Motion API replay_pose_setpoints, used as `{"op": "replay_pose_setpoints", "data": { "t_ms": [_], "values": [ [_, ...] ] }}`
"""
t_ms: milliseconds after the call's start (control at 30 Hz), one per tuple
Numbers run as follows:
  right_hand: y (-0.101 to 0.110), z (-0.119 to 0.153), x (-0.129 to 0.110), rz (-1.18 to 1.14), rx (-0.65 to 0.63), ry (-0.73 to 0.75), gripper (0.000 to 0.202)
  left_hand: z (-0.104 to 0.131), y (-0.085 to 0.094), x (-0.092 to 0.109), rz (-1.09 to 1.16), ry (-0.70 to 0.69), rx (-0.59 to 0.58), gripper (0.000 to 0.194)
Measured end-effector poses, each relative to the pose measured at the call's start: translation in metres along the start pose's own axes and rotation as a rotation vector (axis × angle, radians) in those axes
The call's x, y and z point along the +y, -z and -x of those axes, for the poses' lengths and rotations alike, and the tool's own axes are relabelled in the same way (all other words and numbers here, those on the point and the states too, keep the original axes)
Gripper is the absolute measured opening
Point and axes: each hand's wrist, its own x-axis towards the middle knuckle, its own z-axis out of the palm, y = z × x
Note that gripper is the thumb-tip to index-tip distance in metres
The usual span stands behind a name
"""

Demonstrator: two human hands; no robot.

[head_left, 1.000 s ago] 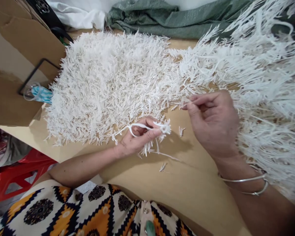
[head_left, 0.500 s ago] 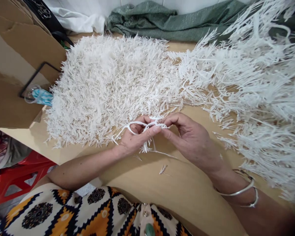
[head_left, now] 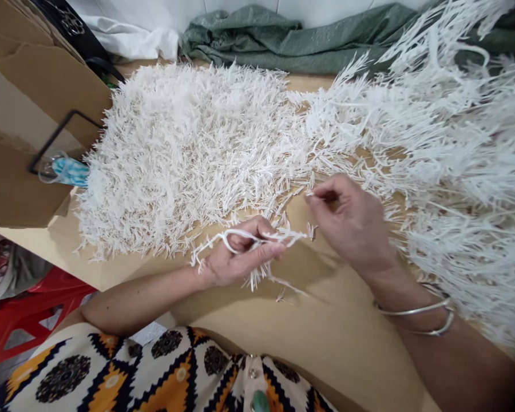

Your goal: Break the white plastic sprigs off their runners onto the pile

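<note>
My left hand (head_left: 244,254) is closed around a white branched plastic stem (head_left: 236,233). The stem loops over the thumb and fingers, and its thin ends stick out to both sides and below. To the right of it and a little higher, my right hand (head_left: 347,220) is pinched, thumb against forefinger; a tiny white bit shows at its fingertips, too small to name. A small white sprig (head_left: 311,231) appears at the stem's right end, and I cannot tell whether it is attached. Beyond both hands spreads a thick heap of short white sprigs (head_left: 189,149).
Longer white branched stems (head_left: 467,149) are piled on the right. A cardboard box (head_left: 34,143) with a blue-and-white item (head_left: 70,171) by it stands at left. Green cloth (head_left: 292,40) lies along the wall. A loose sprig (head_left: 280,296) lies on the table (head_left: 326,337); a red stool (head_left: 30,315) is lower left.
My right hand has moved up and right, away from my left hand and the stem. My left hand has dropped slightly, still holding the stem.
</note>
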Motion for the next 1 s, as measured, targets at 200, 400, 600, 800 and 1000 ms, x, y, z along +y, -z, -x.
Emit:
{"op": "replay_pose_setpoints", "data": {
  "t_ms": [200,400,600,800,1000],
  "values": [
    [0.006,-0.005,0.008,0.024,0.088,0.046,0.002,0.002,0.000,-0.009,0.142,0.187,0.154,0.030],
    [-0.003,0.004,-0.005,-0.009,0.017,0.155,0.020,-0.007,0.007,-0.015,0.285,0.136,0.298,0.030],
    [-0.009,0.017,-0.019,-0.273,-0.280,0.065,0.028,-0.012,0.003,-0.009,0.413,0.214,0.378,0.044],
    [-0.019,0.025,-0.027,-0.307,-0.217,0.024,0.003,-0.012,0.002,-0.010,0.389,0.166,0.319,0.036],
    [-0.016,0.025,-0.030,-0.156,-0.361,0.122,0.010,-0.010,0.000,-0.007,0.368,0.225,0.323,0.039]
  ]
}}
